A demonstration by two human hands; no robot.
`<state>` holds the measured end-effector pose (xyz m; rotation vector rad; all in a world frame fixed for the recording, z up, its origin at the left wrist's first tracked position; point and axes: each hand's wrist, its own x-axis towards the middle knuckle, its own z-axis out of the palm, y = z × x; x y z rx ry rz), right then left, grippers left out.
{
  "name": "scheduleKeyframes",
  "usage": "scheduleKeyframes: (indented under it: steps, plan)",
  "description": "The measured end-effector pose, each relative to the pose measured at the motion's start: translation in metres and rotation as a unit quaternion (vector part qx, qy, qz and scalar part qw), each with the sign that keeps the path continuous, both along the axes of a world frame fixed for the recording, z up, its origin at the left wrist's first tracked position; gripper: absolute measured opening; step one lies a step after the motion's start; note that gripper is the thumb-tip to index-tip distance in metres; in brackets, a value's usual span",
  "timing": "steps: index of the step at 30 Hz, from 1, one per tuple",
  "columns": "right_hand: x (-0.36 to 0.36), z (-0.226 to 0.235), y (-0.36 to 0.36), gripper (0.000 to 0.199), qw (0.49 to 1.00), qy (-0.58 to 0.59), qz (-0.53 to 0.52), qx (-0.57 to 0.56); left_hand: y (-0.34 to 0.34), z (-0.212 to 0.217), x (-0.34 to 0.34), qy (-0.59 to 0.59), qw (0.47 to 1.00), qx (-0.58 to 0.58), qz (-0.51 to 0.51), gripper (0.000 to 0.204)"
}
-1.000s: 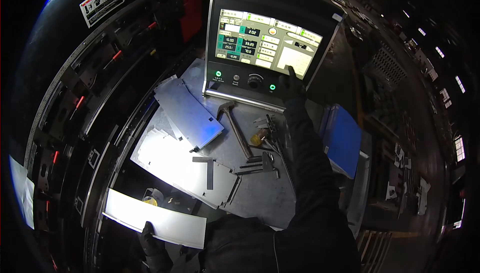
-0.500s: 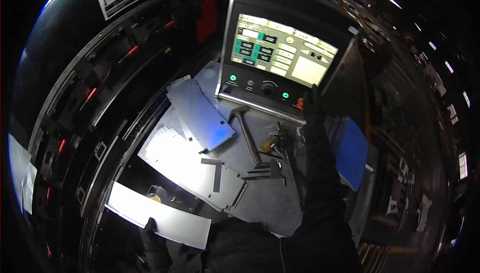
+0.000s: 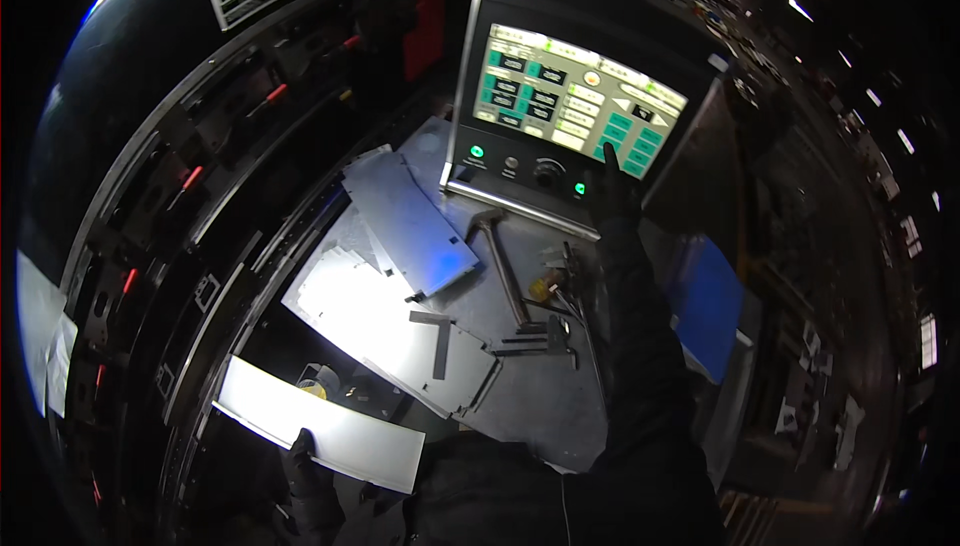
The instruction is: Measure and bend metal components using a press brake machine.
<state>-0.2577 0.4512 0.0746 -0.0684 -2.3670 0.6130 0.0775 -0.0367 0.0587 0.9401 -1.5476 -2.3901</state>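
Note:
My left hand (image 3: 311, 481), dark-gloved, grips the lower long edge of a pale sheet-metal strip (image 3: 325, 429) with a folded lip. The strip is held tilted at the lower left, in front of the machine. My right hand (image 3: 612, 193), also dark-gloved, reaches up to the control panel (image 3: 515, 171) and holds nothing. Its index finger is stretched out over the lower right of the lit touchscreen (image 3: 570, 114), at a block of green keys. Whether the fingertip touches the glass is hard to tell. The other fingers are lost in shadow.
A grey table (image 3: 545, 416) bears flat metal sheets (image 3: 408, 221), a hammer (image 3: 505, 271), a black square (image 3: 437, 341), hex keys (image 3: 545, 339) and a yellow-handled tool (image 3: 545, 288). A blue sheet (image 3: 712, 311) stands right of my right arm. The machine bed (image 3: 190, 276) runs along the left.
My right hand has moved left from the panel's right edge onto the screen. A blank box there now shows green keys. The left hand still holds the strip.

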Motion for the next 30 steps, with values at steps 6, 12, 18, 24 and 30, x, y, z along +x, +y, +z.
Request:
scheduleKeyframes:
  steps: [6, 12, 18, 24, 30]
  plan:
    - [-0.025, 0.078, -0.091, 0.06, 0.989, -0.093, 0.076, -0.083, 0.007, 0.003, 0.001, 0.014, 0.999, -0.021, 0.02, 0.071]
    - [-0.073, 0.062, -0.09, 0.067, 0.996, 0.042, 0.08, 0.005, -0.012, -0.023, 0.012, 0.046, 0.999, -0.017, 0.007, 0.075]
    - [-0.021, 0.036, -0.08, 0.06, 0.998, 0.035, 0.032, -0.046, -0.029, -0.045, 0.02, 0.056, 0.998, -0.037, 0.006, 0.067]
    - [0.006, -0.011, -0.019, 0.059, 0.989, 0.138, -0.052, 0.005, -0.026, -0.024, 0.013, 0.054, 0.996, -0.061, -0.046, 0.063]
    - [0.017, 0.031, -0.02, 0.06, 0.992, -0.058, -0.107, -0.033, -0.023, -0.02, 0.01, 0.063, 0.991, -0.078, -0.084, 0.063]
